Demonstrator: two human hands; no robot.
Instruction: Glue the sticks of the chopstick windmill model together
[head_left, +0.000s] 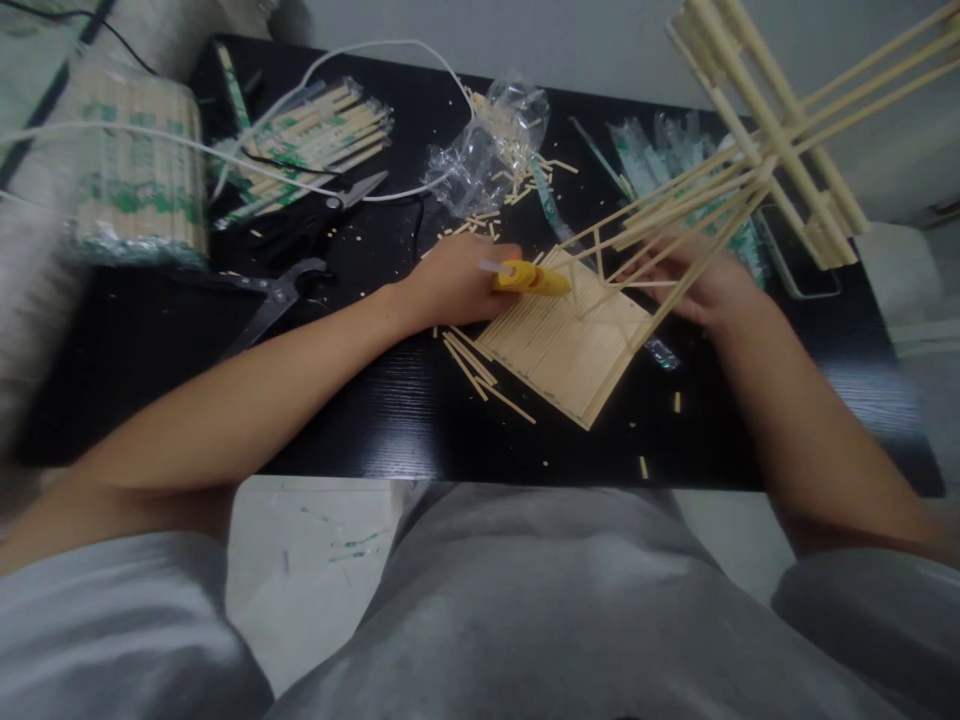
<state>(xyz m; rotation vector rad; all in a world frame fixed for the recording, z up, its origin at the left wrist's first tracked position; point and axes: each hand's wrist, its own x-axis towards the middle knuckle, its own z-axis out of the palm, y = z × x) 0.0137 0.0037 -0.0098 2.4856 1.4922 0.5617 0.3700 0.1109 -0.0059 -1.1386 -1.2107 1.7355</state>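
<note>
My left hand [466, 280] is closed round a yellow hot glue gun [534, 279], with a translucent glue stick poking from its back end. Its front end points right, at the foot of a wooden stick model [675, 205]. That model leans up to the right, with long slanting sticks and a crosspiece of thicker rods on top. Its lower end meets a square base of sticks and flat wood [577, 350]. Behind the slanting sticks, my right hand [701, 275] grips the model's side; its fingers are partly hidden and slightly blurred.
On the left lie a wrapped bundle of chopsticks [139, 170], packaged chopsticks [315, 135], pliers [277, 290] and cutters [345, 200]. A white cable [300, 180] crosses there. Crumpled plastic [480, 150] and cut stick pieces sit behind; a phone [799, 255] rests at right.
</note>
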